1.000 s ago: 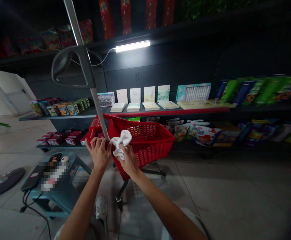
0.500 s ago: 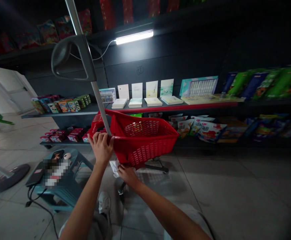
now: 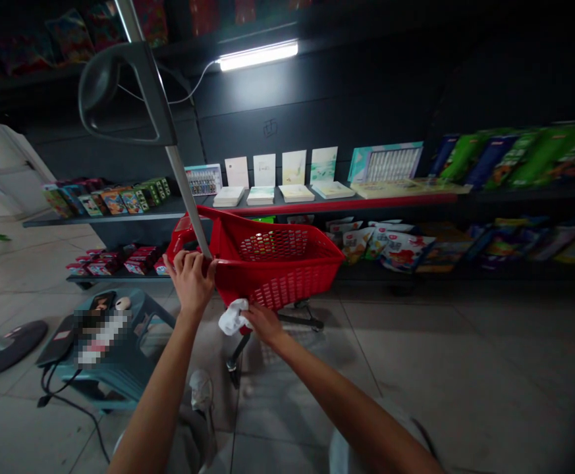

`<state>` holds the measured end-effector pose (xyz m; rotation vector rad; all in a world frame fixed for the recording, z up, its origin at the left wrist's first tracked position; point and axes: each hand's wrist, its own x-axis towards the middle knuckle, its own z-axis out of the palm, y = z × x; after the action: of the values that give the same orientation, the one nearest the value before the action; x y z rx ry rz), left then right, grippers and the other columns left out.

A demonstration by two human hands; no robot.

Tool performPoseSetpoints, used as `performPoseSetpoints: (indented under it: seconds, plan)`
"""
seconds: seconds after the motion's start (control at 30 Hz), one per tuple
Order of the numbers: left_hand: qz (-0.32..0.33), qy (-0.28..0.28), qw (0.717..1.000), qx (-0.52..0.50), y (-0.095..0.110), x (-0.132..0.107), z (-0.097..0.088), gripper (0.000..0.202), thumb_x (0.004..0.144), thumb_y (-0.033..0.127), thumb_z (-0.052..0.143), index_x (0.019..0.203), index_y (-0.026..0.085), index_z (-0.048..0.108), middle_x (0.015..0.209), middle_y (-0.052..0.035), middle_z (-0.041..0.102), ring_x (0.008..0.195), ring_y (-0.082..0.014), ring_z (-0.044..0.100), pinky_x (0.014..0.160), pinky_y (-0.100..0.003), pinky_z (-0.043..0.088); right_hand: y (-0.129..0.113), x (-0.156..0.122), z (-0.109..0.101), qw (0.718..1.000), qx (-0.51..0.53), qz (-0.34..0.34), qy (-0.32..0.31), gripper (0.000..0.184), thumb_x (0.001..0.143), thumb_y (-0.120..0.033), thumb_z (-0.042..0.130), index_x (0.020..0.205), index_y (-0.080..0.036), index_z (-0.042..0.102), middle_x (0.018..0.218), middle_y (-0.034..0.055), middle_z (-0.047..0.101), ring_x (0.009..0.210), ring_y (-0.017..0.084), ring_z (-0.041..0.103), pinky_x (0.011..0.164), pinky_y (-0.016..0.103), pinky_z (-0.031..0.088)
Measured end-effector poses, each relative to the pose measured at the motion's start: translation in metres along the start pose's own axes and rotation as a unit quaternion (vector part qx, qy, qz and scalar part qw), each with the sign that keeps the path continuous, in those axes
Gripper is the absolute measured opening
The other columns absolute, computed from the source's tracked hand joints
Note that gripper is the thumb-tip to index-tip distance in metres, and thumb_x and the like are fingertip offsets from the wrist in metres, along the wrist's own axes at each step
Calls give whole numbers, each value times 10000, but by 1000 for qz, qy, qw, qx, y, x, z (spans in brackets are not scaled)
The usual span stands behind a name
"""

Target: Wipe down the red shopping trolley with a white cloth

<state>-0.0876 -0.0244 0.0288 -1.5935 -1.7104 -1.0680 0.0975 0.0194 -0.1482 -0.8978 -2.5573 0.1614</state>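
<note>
A red plastic shopping cart basket (image 3: pixel 287 280) with perforated sides stands in front of me on a wheeled frame. My left hand (image 3: pixel 191 282) is closed over the rim at the basket's near left end, beside a metal pole. In my right hand (image 3: pixel 263 322) is a crumpled white cloth (image 3: pixel 232 317), pinched by the fingers against or just beside the basket's lower near corner. Whether the cloth touches the plastic is hard to tell. The grey metal pole (image 3: pixel 183 178) rises past the left hand and carries a dark looped handle (image 3: pixel 161 92).
A teal stool (image 3: pixel 124 349) at left holds a phone, a white earbud case-like item and cables. Behind the cart, dark shelves (image 3: pixel 168 214) carry booklets, small boxes and snack bags. A round-based stand (image 3: pixel 15 345) is on the tiled floor, far left.
The right hand and the white cloth have shifted right and slightly up along the basket's lower corner, and more of the cloth shows. My left hand keeps its place on the rim. The view has shifted slightly.
</note>
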Motion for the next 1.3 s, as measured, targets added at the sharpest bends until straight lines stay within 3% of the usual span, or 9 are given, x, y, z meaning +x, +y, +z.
performPoseSetpoints:
  seconds: [0.27,0.5,0.67,0.77,0.9,1.03,1.1,1.2,1.3]
  plan:
    - [-2,11,1000,-8,2,-3,0,244,948,465,593,963,227,645,1083,-99,680,1272,-333,481,1247,-661,68,21,11,-76,966,83,151,194,354,935,-137,567,1213,-282,731,1203,72,696,1137,235,612,1000,346,513]
    - [-4,-5,1000,-30,-3,-2,2,248,941,467,601,966,224,640,1122,-111,669,1308,-343,450,1239,-690,32,92,-16,-96,907,117,291,282,362,882,-204,573,1214,-183,716,1270,131,686,1149,265,639,1042,360,490]
    - [-8,4,1000,-27,1,-1,1,253,936,476,613,955,226,645,1091,-105,673,1297,-341,456,1237,-689,26,155,-45,-111,842,96,430,312,496,874,-194,501,1349,-113,619,1307,202,636,1208,298,599,1087,390,449]
    - [-15,10,1000,-19,5,-2,0,262,930,484,618,928,224,642,1071,-111,671,1283,-342,462,1235,-685,44,170,-48,-108,836,91,441,313,562,860,-199,522,1415,-118,562,1381,224,553,1291,312,540,1136,379,402]
    - [-24,10,1000,-15,10,-4,0,253,927,477,622,920,225,639,1046,-114,665,1279,-341,466,1235,-668,67,134,-29,-75,857,122,406,294,487,894,-253,527,1342,-66,561,1291,245,578,1266,332,543,1140,429,410]
    - [-20,16,1000,-3,14,-5,0,255,934,478,618,933,225,646,1048,-104,672,1277,-333,477,1244,-650,35,51,-3,-26,909,185,276,251,383,913,-278,547,1250,-96,571,1241,221,597,1256,322,541,1138,471,417]
    - [-23,13,1000,6,13,-5,0,267,941,486,603,944,223,648,1061,-102,675,1278,-327,480,1249,-640,9,11,6,-10,915,207,249,242,400,912,-294,576,1259,-96,555,1278,221,569,1288,318,525,1149,467,409]
    - [-31,1,999,11,9,-3,1,283,943,499,586,956,223,646,1079,-108,674,1291,-326,473,1252,-628,-12,-25,9,-4,910,234,235,249,466,886,-311,632,1296,-113,528,1346,212,524,1344,317,487,1153,466,414]
    - [-29,-4,1000,7,3,-2,1,290,942,505,578,962,223,642,1101,-117,671,1306,-331,462,1252,-630,-9,-31,4,-19,929,235,183,218,533,832,-249,682,1327,-138,519,1365,178,512,1337,297,500,1132,437,445]
